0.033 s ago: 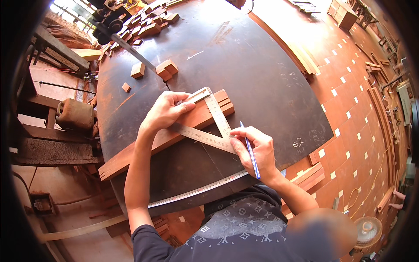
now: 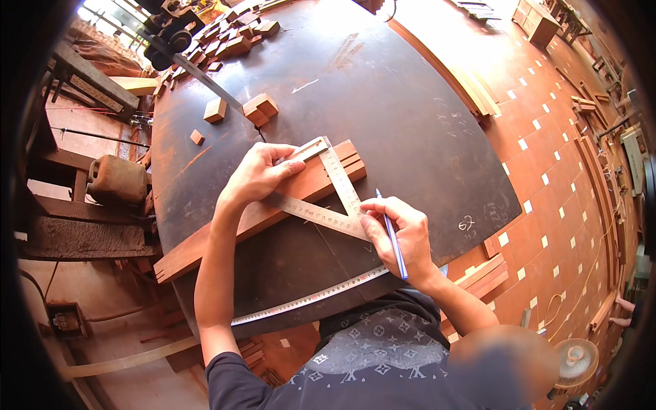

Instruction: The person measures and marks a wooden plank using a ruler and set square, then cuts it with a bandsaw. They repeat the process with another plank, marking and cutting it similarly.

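A metal triangular set square [image 2: 321, 217] lies across a reddish-brown wooden bar [image 2: 273, 213], which runs slantwise over the dark table and has slots cut in its far end. My left hand [image 2: 263, 171] is closed on the square's thick stock, its thumb on top, close to the bar's slotted end. In my right hand [image 2: 403, 236] is a blue-and-white pen [image 2: 394, 244], its tip pointing up and away from the bar. The fingertips of that hand also touch the square's near corner, off the bar. Part of the square is hidden under my left hand.
A saw blade [image 2: 212, 83] comes down to the dark table [image 2: 410, 102] beside a small wooden block [image 2: 261, 108]. Offcuts [image 2: 236, 46] lie piled at the far left. A measuring strip [image 2: 307, 301] follows the near edge. A plastic jerrycan [image 2: 117, 180] stands at left.
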Available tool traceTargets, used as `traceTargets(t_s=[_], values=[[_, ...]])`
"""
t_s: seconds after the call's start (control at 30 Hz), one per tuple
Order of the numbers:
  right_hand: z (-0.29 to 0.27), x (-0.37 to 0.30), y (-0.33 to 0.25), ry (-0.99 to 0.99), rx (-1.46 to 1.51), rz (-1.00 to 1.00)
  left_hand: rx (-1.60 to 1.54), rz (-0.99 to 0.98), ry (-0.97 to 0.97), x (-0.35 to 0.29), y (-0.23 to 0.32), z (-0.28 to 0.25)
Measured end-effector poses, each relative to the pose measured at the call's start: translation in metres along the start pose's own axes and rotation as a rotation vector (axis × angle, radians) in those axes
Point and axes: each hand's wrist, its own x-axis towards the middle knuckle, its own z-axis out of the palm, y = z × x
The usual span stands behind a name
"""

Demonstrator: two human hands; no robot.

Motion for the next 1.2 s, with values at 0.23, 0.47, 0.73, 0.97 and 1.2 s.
traceTargets(t_s=[0.23, 0.47, 0.73, 0.97, 1.2], values=[[-0.029, 0.059, -0.003, -0.045, -0.170, -0.149, -0.064, 0.023, 0.023, 0.006, -0.003, 0.003], [-0.013, 0.101, -0.014, -0.185, -0.122, 0.003, -0.026, 0.029, 0.004, 0.009, -0.009, -0.001], [-0.002, 0.100, -0.011, -0.120, -0.262, -0.222, -0.040, 0.069, 0.027, 0.007, -0.005, 0.001], [-0.004, 0.100, -0.012, -0.166, -0.305, -0.144, -0.009, 0.024, -0.003, 0.008, -0.001, -0.002], [-0.008, 0.103, -0.020, -0.213, -0.220, 0.038, -0.023, 0.014, -0.030, 0.008, -0.004, -0.004]])
